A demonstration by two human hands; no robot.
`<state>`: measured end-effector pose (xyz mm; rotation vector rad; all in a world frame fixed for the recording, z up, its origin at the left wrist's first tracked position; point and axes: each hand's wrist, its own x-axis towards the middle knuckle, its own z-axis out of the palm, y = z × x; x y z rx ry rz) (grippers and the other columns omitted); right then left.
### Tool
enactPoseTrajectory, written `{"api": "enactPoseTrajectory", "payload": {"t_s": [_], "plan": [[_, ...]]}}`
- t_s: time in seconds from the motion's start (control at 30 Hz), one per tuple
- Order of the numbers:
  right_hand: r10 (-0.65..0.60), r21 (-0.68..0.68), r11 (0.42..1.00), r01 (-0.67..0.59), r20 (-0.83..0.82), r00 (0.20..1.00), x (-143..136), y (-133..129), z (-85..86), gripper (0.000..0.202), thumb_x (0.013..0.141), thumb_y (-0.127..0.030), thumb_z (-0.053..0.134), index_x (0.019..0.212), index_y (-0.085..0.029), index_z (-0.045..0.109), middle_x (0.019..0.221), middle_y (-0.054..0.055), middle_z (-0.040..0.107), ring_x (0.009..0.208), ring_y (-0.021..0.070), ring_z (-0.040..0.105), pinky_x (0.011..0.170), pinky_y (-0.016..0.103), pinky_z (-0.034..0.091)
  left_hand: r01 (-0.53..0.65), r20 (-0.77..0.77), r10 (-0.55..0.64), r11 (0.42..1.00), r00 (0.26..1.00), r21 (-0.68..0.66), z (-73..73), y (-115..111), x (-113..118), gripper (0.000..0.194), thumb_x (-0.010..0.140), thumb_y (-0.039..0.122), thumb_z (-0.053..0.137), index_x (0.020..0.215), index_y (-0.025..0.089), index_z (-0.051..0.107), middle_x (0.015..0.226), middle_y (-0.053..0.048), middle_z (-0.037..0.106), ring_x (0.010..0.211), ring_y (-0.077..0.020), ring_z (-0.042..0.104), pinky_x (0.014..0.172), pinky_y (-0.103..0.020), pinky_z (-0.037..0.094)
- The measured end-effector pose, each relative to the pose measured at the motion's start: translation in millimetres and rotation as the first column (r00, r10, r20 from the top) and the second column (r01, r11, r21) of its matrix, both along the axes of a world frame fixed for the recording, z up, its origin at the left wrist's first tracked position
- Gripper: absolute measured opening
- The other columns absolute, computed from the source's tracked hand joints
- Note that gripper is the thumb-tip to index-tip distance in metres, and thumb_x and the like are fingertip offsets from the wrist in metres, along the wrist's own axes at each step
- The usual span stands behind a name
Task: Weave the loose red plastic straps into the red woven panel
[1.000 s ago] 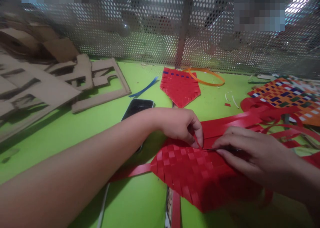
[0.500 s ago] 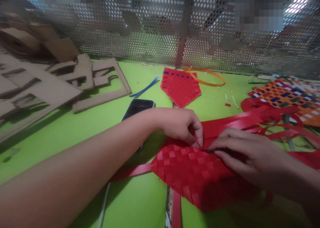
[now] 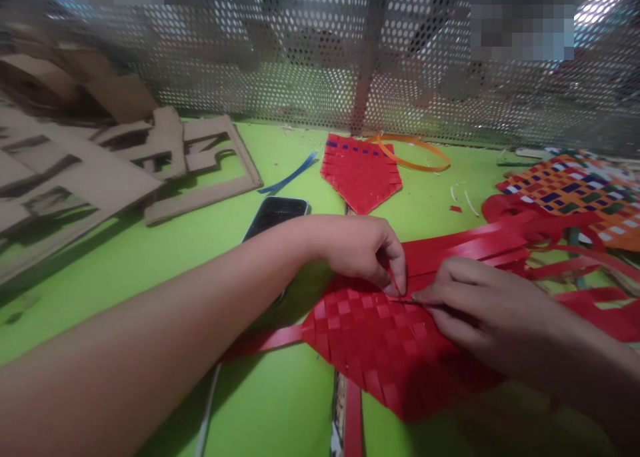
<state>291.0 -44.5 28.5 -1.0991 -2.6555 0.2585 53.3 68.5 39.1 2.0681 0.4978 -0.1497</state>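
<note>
A large red woven piece (image 3: 370, 343) lies on the green table (image 3: 280, 410), with long red strips running off to the right and one to the left. My left hand (image 3: 365, 250) rests over its upper edge, thumb and fingertips pinched on a red strip. Close beside it, my right hand (image 3: 480, 303) is closed around a thin dark tool (image 3: 411, 301), whose tip meets the weave just below my left fingertips. Most of the tool is hidden in my right hand.
A phone (image 3: 277, 213) lies partly under my left forearm. Behind are a small red woven piece (image 3: 361, 177), an orange loop (image 3: 425, 162) and a blue strip (image 3: 290, 177). Cardboard cutouts (image 3: 100, 170) fill the left; a multicoloured weave (image 3: 575, 190) sits right, before a perforated metal screen (image 3: 310, 77).
My right hand has shifted slightly left, and the tool's tip is further into the weave by my left fingers. My left hand has hardly moved.
</note>
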Motion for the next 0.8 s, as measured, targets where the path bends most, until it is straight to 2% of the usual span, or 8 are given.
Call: {"api": "enactPoseTrajectory", "payload": {"t_s": [0.3, 0.5, 0.8], "plan": [[0.041, 0.03, 0.999, -0.042, 0.021, 0.999, 8.0, 3.5, 7.3, 0.033, 0.099, -0.009, 0.05, 0.1, -0.022, 0.081, 0.081, 0.003, 0.069, 0.07, 0.0158, 0.068, 0.06, 0.025, 0.052, 0.027, 0.01, -0.027, 1.0, 1.0, -0.008, -0.5, 0.8, 0.5, 0.016, 0.094, 0.018, 0.077, 0.107, 0.024, 0.085, 0.106, 0.001, 0.083, 0.092, -0.0138, 0.073, 0.082, -0.022, 0.051], [0.052, -0.011, 0.999, -0.052, -0.008, 0.999, 8.6, 4.3, 5.5, 0.031, 0.097, -0.01, 0.052, 0.1, -0.022, 0.081, 0.08, 0.004, 0.067, 0.069, 0.0168, 0.068, 0.059, 0.025, 0.052, 0.043, 0.003, -0.043, 0.999, 0.999, 0.024, -1.1, 0.0, 0.3, 0.02, 0.096, 0.018, 0.075, 0.112, 0.025, 0.085, 0.109, 0.0, 0.082, 0.096, -0.015, 0.073, 0.085, -0.023, 0.052], [-0.004, -0.062, 0.998, 0.0, -0.059, 0.998, 9.2, 3.3, 4.1, 0.028, 0.098, -0.014, 0.055, 0.103, -0.025, 0.079, 0.086, 0.003, 0.072, 0.074, 0.0158, 0.071, 0.063, 0.024, 0.054, 0.041, 0.038, -0.041, 0.999, 0.998, -0.002, -1.6, -1.7, 0.9, 0.021, 0.096, 0.015, 0.075, 0.113, 0.022, 0.085, 0.106, -0.001, 0.08, 0.095, -0.0139, 0.071, 0.085, -0.021, 0.052]]}}
